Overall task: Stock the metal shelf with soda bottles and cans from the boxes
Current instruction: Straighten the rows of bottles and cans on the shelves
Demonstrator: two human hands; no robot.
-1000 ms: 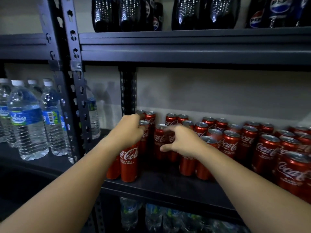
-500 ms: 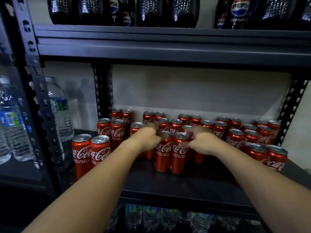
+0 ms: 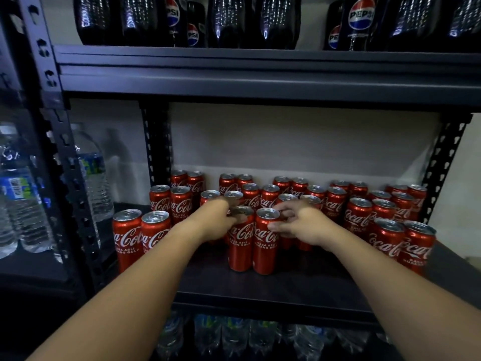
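Note:
Many red Coca-Cola cans stand in rows on the middle board of the dark metal shelf [image 3: 286, 290]. Two cans stand together in front of the rows, near the middle. My left hand [image 3: 216, 222] curls round the upper part of the left front can [image 3: 240, 246]. My right hand [image 3: 299, 222] pinches the rim area of the right front can [image 3: 265, 248] between thumb and fingers. Both cans stand upright on the board. A separate pair of cans [image 3: 141, 235] stands at the front left.
Large dark Pepsi bottles [image 3: 359, 22] line the shelf above. Water bottles [image 3: 23, 204] fill the neighbouring rack on the left, and more lie on the shelf below [image 3: 234, 334]. A perforated upright post [image 3: 65, 162] divides the racks. Bare board shows in front of the cans.
My left hand has left the front left pair of cans and moved right to the middle front pair, beside my right hand. The view has swung right.

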